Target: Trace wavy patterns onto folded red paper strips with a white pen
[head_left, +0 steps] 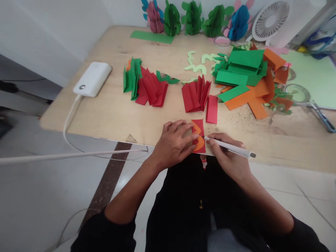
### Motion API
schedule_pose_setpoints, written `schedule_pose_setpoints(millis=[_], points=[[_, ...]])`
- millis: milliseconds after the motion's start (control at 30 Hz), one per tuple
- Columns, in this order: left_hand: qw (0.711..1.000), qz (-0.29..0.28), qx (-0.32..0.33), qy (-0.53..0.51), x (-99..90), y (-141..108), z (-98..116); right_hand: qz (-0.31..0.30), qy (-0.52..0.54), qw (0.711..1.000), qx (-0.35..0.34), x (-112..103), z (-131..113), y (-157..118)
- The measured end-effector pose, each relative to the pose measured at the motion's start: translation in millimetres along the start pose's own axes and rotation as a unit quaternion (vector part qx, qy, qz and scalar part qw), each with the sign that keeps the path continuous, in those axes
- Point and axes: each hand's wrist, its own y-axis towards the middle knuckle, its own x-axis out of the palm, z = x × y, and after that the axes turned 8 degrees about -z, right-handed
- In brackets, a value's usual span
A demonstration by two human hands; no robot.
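At the table's front edge lies a folded red paper piece (pixel 198 123) with an orange curved paper cutout (pixel 201 142) on top. My left hand (pixel 176 139) rests flat over their left side, its fingers spread and pressing the cutout down. A white pen (pixel 231 147) is gripped in my right hand (pixel 232 159), its tip touching the right side of the cutout. Just beyond are a narrow red folded strip (pixel 212 109) and a stack of folded red paper (pixel 195 94). My left fingers hide part of the cutout.
Red folded papers (pixel 152 87) and green ones (pixel 132 78) lie left of centre. A green and orange paper pile (pixel 244 66) sits right. A white power bank (pixel 92 79) trails a cable. Honeycomb paper figures (pixel 193 19) and a fan (pixel 271 21) stand behind; a utility knife (pixel 322 117) lies right.
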Motion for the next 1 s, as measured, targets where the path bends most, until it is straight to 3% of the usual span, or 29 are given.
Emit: schedule_pose_setpoints(millis=[1000], points=[[1.0,0.005,-0.003,0.019,8.1,-2.1,-2.8,0.005,-0.01,1.0,-0.002,-0.7,-1.0,-15.9]])
